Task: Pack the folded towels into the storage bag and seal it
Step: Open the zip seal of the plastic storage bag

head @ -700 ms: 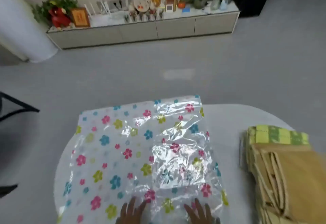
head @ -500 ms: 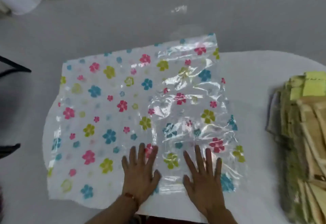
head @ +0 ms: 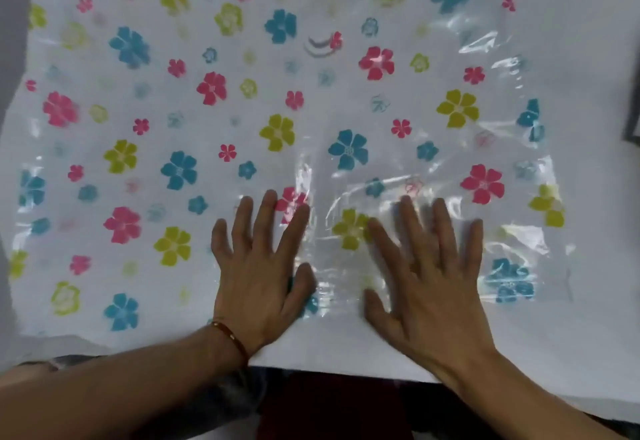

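A clear plastic storage bag (head: pixel 214 114) printed with pink, blue and yellow-green flowers lies flat and empty across the white table (head: pixel 588 266). My left hand (head: pixel 259 266) rests palm down on the bag near its front edge, fingers spread, a thin red band on the wrist. My right hand (head: pixel 426 277) lies flat beside it on the crinkled right part of the bag, fingers spread too. Neither hand grips anything. The folded towels are out of view.
The table's front edge (head: pixel 346 370) runs just below my wrists, with dark clothing beneath it. A dark object (head: pixel 632 117) shows at the right border of the frame. The bag overhangs the table at the left.
The view has tilted down and closer, so the floor, cabinet and towel stack have left the frame. Both hands stay flat on the bag's front part.
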Available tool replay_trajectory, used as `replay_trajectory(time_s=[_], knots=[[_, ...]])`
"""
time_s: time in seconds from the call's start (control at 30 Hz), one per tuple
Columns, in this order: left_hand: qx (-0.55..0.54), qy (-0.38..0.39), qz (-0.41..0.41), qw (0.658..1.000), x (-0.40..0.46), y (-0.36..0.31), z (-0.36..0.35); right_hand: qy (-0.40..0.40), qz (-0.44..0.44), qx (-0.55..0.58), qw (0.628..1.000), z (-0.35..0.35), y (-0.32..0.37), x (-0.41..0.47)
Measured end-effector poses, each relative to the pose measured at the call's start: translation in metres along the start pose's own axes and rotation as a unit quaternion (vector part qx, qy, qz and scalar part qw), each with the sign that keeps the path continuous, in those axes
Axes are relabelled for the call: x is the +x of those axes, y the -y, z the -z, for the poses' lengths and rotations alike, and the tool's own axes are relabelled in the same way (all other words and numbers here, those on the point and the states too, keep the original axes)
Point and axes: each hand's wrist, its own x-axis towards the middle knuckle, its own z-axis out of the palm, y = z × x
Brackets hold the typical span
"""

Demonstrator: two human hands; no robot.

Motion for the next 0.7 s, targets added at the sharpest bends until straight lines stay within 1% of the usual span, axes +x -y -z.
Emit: replay_trajectory(time_s=[0.07,0.1,0.2,0.3,0.4,0.5,0.57,0.63,0.7], knots=[[-0.007,-0.020,-0.015,1.000,-0.005,0.002,-0.001,-0.012,0.100,0.004,0.995,-0.004,0.005,-0.005],[-0.010,-0.025,-0.031,0.999,-0.005,0.002,0.000,-0.007,0.129,0.011,0.992,-0.003,0.004,-0.005],[-0.045,-0.056,-0.072,0.995,-0.005,0.000,0.002,-0.025,0.149,0.022,0.988,-0.006,0.000,-0.004],[-0.098,-0.112,-0.098,0.984,-0.015,-0.004,0.008,-0.051,0.162,0.014,0.985,-0.007,0.001,-0.010],[-0.087,-0.133,-0.153,0.975,-0.025,-0.009,0.015,-0.050,0.145,0.006,0.988,-0.005,0.006,-0.014],[-0.066,-0.130,-0.157,0.977,-0.032,-0.010,0.018,-0.048,0.113,-0.007,0.992,-0.003,0.011,-0.017],[-0.041,-0.112,-0.176,0.977,-0.040,-0.004,0.014,-0.075,0.085,-0.025,0.993,-0.002,0.014,-0.025],[-0.029,-0.102,-0.218,0.970,-0.045,0.004,0.010,-0.119,0.038,-0.042,0.991,0.003,0.020,-0.031],[-0.049,-0.089,-0.250,0.963,-0.041,0.008,0.007,-0.140,-0.023,-0.032,0.989,0.008,0.029,-0.033]])
